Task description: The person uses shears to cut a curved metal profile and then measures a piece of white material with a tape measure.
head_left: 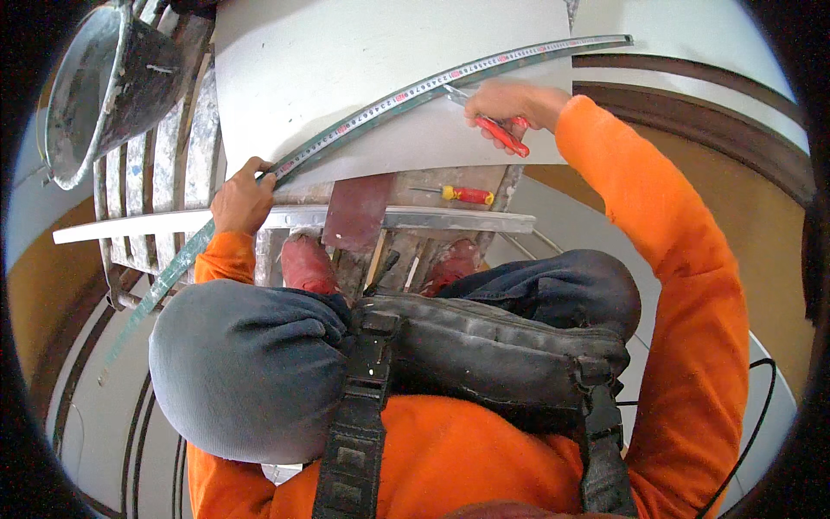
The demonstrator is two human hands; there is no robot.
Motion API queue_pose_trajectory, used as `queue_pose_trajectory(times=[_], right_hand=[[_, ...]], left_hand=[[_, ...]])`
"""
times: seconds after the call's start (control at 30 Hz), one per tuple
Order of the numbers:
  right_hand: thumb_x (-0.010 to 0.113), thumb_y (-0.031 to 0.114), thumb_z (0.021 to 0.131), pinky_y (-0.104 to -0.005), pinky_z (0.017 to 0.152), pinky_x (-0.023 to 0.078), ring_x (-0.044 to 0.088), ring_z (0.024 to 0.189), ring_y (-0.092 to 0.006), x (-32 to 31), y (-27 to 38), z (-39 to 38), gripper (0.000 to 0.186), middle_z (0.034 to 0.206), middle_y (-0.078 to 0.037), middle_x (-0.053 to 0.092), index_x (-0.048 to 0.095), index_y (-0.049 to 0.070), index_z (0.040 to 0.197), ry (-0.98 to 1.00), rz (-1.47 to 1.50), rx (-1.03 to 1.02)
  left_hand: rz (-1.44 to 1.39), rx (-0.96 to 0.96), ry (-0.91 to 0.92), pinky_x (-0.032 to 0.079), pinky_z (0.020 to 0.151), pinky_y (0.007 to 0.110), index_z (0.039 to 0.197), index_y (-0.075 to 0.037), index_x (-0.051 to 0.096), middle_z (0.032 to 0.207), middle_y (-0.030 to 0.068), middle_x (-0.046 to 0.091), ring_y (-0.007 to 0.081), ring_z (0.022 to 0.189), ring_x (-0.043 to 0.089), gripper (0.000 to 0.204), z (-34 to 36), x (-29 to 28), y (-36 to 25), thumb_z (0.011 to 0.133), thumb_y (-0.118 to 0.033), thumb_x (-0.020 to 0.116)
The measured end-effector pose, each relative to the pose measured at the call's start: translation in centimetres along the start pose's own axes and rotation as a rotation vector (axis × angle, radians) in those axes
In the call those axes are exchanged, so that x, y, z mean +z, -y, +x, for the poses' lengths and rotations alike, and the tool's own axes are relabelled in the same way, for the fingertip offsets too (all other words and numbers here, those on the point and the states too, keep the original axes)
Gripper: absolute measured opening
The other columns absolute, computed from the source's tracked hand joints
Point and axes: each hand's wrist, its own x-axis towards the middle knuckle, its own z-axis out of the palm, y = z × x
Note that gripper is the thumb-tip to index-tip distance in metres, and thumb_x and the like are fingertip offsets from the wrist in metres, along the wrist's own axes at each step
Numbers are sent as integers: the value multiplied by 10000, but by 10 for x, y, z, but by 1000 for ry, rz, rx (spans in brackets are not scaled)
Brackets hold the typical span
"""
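A white board (320, 78) lies in front of me. Across it, slanting up to the right, runs a worn green straightedge (169, 268) with a measuring tape (389, 102) laid along it. My left hand (242, 199) is closed around the straightedge and tape at the board's near left corner. Over the board's right part, my right hand (510, 108) grips red-handled snips (501, 137). Their grey tip points left and meets the near edge of the tape and straightedge. Whether the tip touches the board, I cannot tell.
A yellow-and-red screwdriver (467, 195) lies on the wooden slats nearer me. A pale metal strip (432, 219) runs crosswise there, with a dark red piece (356, 212) over it. A dirty black bucket (112, 95) stands at the far left. My knees flank a black bag (493, 346).
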Motion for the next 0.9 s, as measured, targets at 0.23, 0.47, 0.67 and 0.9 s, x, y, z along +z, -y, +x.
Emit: queue_pose_trajectory(times=[0.23,0.47,0.67,0.9], right_hand=[[562,198,889,-323,333,433,577,426,-199,4,6,-15,197,612,-78,559,541,50,760,-14,-77,-10],[546,255,950,-350,335,432,552,399,-191,40,-62,15,249,608,-87,567,550,42,821,-208,44,-216],[550,252,981,-481,815,545,657,967,-412,53,-98,19,277,1079,-202,664,554,23,1136,-747,-316,-551],[582,143,926,-512,972,498,541,1258,-416,15,-63,37,370,1544,-127,436,503,40,1273,-905,-440,-662]], left_hand=[[-9,-12,8,510,902,506,1181,-204,702,1036,215,736,427,1025,688,338,-1,-2,-1,917,-392,607],[-66,-49,47,518,909,478,1160,-210,735,1058,196,741,401,1031,694,345,5,1,1,893,-393,614],[-130,-41,89,528,891,458,1207,-228,727,1006,173,744,370,995,706,381,10,-4,10,885,-407,629],[-129,38,42,534,864,463,1156,-218,734,1030,194,741,375,998,705,397,-1,-20,9,900,-510,650]])
